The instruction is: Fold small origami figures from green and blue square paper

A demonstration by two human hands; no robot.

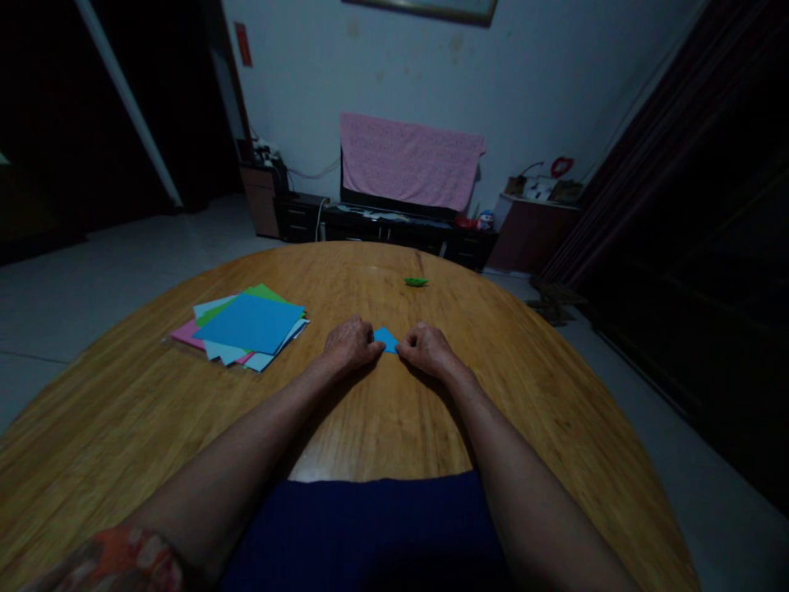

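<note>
A small folded piece of blue paper (pixel 387 338) lies on the round wooden table (pixel 154 427) between my two hands. My left hand (pixel 352 343) has its fingers curled and pinches the paper's left edge. My right hand (pixel 426 348) is curled the same way and presses on the paper's right edge. Most of the paper is hidden under my fingers.
A loose stack of coloured paper sheets (pixel 243 326), blue on top, lies on the table to the left. A small green folded paper shape (pixel 416 282) sits farther back. Beyond the table stand a low cabinet and a pink cloth (pixel 408 162) draped over a screen.
</note>
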